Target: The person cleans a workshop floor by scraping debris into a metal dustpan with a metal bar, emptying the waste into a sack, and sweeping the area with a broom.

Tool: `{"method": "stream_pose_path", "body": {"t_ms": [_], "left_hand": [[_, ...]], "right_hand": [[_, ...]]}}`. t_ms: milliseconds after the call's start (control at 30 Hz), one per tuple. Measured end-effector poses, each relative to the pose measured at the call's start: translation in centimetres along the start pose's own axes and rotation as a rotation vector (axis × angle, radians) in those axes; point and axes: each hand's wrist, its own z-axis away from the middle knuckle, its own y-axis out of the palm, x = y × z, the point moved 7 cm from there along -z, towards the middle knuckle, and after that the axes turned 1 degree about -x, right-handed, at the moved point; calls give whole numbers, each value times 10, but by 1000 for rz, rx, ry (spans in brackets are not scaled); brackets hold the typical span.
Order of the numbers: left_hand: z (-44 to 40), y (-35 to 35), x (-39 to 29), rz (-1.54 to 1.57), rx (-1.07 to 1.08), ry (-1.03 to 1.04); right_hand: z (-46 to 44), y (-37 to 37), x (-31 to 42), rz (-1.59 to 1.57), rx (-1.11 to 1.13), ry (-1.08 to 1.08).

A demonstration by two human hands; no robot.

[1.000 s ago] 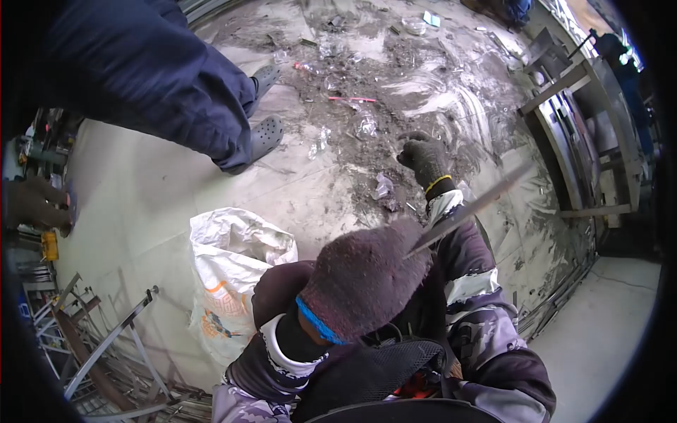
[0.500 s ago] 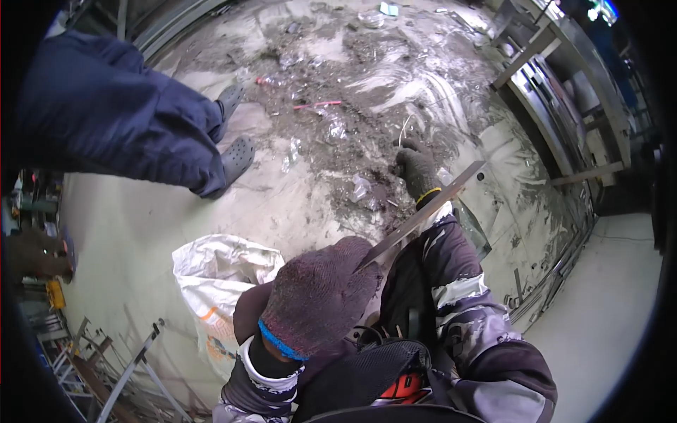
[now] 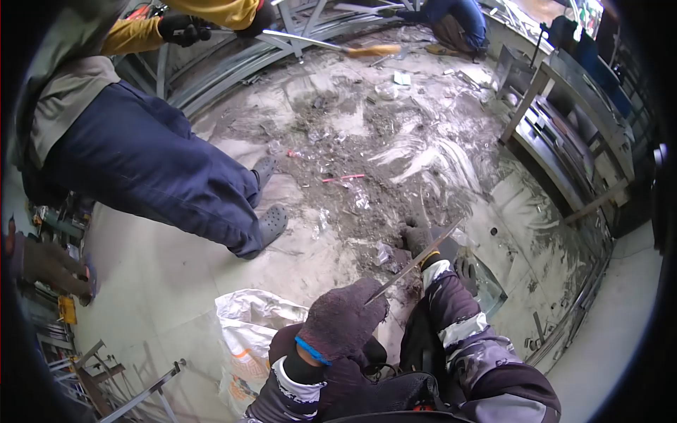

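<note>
My left hand point(image 3: 343, 315), in a dark knit glove with a blue cuff, is closed around the near end of a flat metal strip point(image 3: 404, 272). The strip slants up and to the right, passing in front of my right wrist. My right hand point(image 3: 417, 238), in a dark glove, reaches down to the dirt and scraps point(image 3: 374, 218) on the floor. Its fingers look curled, but the strip partly covers the hand and what it grips is unclear. Crumpled clear plastic point(image 3: 384, 254) lies just left of it. Beside my left forearm stands an open white sack point(image 3: 257, 310).
A person in dark trousers point(image 3: 148, 162) and clogs stands at the left, holding a long-handled tool point(image 3: 310, 41). Another person in jeans point(image 3: 458, 21) is low at the back. A metal frame table point(image 3: 564, 134) stands right. A clear sheet point(image 3: 490, 285) lies by my right arm.
The view has tilted up, bringing in the standing person's gloved hands and the person at the back. The strip is now seen more edge-on. My right hand stays low at the dirt.
</note>
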Motion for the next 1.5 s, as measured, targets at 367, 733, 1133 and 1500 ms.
{"method": "stream_pose_path", "body": {"t_ms": [367,733,1133,1500], "left_hand": [[2,-22,-14,361,-240,-5],[16,-36,-5,1029,-486,-173],[7,-27,-4,1114,-426,-125],[14,-63,21,888,-791,89]], "right_hand": [[-15,129,187,182,210,-367],[-4,227,382,96,344,-676],[2,234,414,361,218,-853],[56,257,312,860,601,-991]]}}
